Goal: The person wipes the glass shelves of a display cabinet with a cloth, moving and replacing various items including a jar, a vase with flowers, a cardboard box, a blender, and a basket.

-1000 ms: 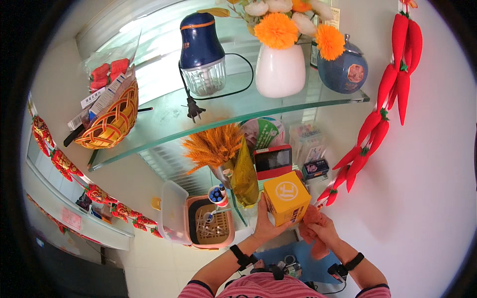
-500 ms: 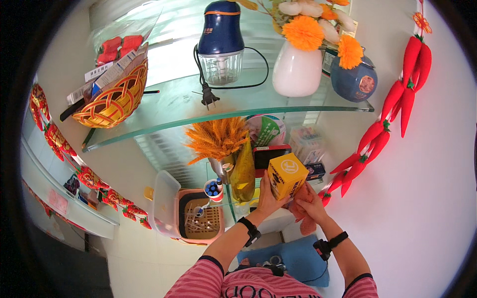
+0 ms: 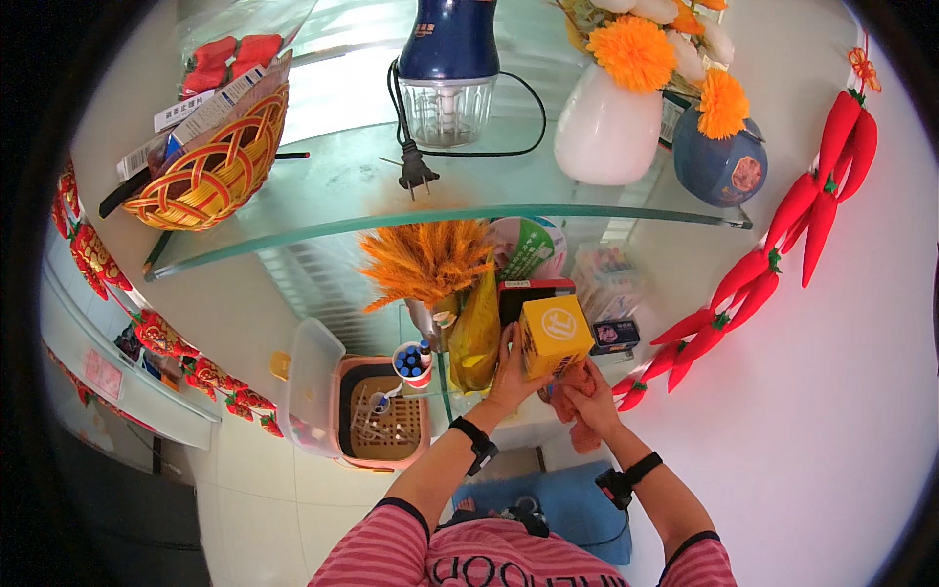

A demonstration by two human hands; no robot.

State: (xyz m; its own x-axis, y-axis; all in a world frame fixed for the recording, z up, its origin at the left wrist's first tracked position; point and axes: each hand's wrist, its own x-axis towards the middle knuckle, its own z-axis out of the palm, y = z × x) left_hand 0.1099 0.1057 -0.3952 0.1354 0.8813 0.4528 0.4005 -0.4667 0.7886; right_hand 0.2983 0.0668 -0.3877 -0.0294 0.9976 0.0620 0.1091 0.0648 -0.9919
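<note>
My left hand (image 3: 507, 375) grips the left side of a yellow box (image 3: 554, 333), held upright at the front of the lower glass shelf, before a red-framed screen device (image 3: 531, 287). My right hand (image 3: 590, 404) is closed on a salmon-pink cloth (image 3: 579, 432), just below and right of the box. Left of the box stand a yellow wrapped package (image 3: 472, 347), orange dried wheat stalks (image 3: 425, 259) and a cup of blue-capped pens (image 3: 412, 363). A small dark box (image 3: 616, 335) lies to the right.
The upper glass shelf (image 3: 323, 196) bears a woven basket (image 3: 210, 176), blue chopper (image 3: 446, 44), white flower vase (image 3: 608, 132) and blue jar (image 3: 719, 161). Red pepper garlands (image 3: 836, 132) hang at right. An open plastic bin (image 3: 381, 430) sits lower left; a blue mat (image 3: 587, 489) lies below.
The yellow box and both hands have moved slightly up and left in the picture, closer among the lower shelf's items. The head view has shifted, with the garlands appearing farther right.
</note>
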